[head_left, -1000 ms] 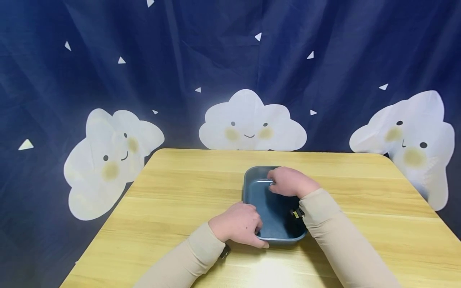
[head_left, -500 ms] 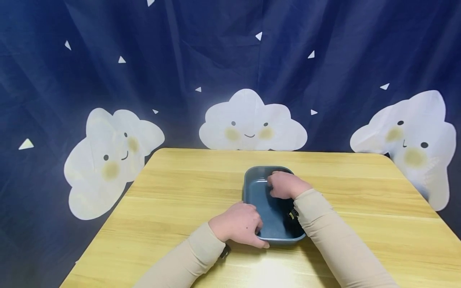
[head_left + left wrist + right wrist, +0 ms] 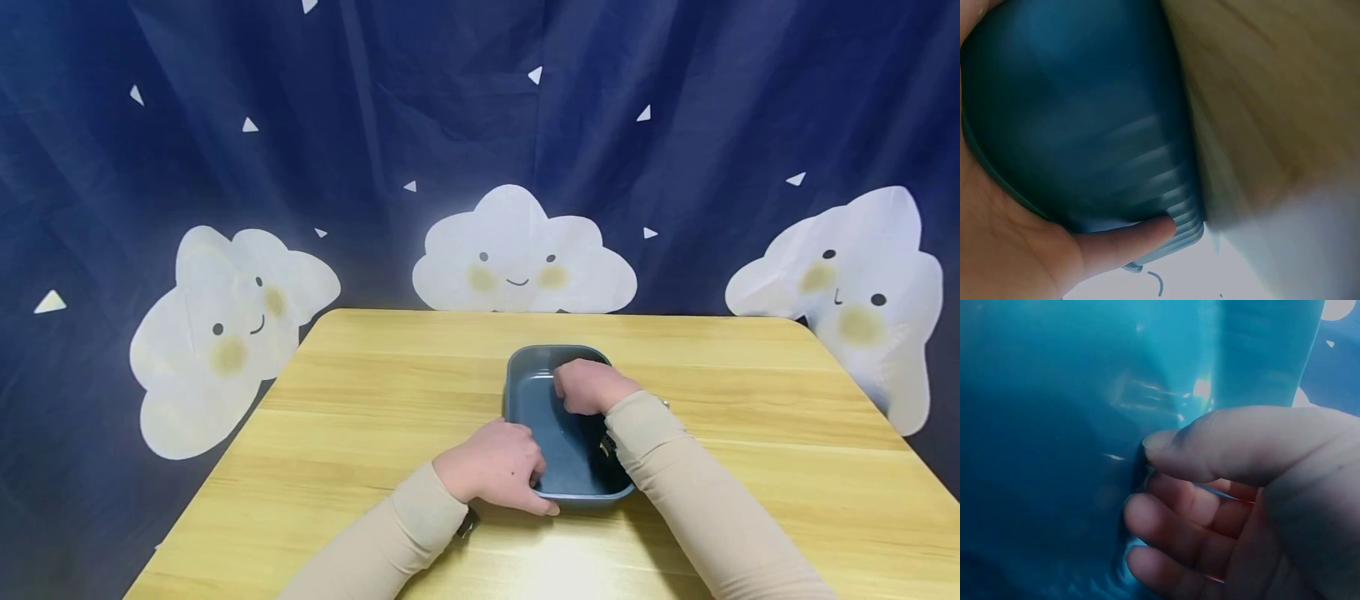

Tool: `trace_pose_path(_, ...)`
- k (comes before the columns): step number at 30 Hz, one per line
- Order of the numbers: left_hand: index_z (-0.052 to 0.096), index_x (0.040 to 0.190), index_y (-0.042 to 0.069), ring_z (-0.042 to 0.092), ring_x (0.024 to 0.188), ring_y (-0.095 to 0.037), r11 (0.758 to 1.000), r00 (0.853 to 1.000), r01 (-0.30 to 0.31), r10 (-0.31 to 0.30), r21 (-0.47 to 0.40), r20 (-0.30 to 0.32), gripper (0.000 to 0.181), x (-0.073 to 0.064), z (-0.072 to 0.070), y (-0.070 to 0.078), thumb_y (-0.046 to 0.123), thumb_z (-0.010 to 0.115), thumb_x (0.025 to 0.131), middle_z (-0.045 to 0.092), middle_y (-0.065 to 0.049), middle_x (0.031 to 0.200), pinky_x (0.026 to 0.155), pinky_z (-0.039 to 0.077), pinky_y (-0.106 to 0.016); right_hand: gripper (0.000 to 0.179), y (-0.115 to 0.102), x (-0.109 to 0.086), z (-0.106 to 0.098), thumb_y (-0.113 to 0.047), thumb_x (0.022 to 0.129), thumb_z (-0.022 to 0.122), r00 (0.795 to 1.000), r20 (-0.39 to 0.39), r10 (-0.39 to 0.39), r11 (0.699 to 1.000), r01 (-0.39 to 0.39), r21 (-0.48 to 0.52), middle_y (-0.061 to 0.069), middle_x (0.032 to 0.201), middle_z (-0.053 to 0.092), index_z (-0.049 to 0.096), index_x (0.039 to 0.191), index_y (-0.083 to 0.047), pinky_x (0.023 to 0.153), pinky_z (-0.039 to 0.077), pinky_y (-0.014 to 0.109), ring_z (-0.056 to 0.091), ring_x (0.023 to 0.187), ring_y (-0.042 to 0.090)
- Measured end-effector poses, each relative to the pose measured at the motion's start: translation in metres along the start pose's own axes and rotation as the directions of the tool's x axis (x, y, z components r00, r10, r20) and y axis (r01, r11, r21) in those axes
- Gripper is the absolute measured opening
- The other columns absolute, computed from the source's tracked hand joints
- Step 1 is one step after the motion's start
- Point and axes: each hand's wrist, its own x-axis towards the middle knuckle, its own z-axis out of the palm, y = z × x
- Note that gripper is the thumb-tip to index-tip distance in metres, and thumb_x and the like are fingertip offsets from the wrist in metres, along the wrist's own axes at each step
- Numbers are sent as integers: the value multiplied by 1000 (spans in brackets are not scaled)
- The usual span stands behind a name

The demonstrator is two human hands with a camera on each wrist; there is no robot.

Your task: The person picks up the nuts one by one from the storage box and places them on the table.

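A dark blue-grey plastic storage bin with rounded corners stands on the wooden table. My left hand grips its near-left corner, the thumb along the outside and the fingers over the rim. In the left wrist view, that thumb lies on the ribbed outer wall. Inside the bin, toward its far right, is my right hand, palm down with curled fingers. The right wrist view shows its thumb close to the fingertips, low over the glossy floor. A dark strip runs along these fingertips; I cannot tell whether they pinch something.
The light wooden table has rounded far corners. Behind it hangs a dark blue curtain printed with smiling clouds and white triangles. A small shiny thing shows just beyond the right cuff. My right forearm crosses the bin's right wall.
My right hand has come slightly nearer and lower into the bin, drawing off its far-right rim, and its fingers look more curled. The left hand and the bin have stayed put.
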Motion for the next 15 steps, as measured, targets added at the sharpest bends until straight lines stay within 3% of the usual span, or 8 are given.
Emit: trace_pose_path(15, 54, 54, 33, 47, 68, -6, 1000, 1000, 1, -1, 6, 9, 49, 0, -1, 1, 74, 66, 77, 46, 17, 61, 59, 37, -28, 35, 3, 4, 4, -2, 80, 60, 999, 20, 30, 1000, -30, 8, -7, 54, 25, 40, 56, -20, 51, 25, 29, 22, 52, 13)
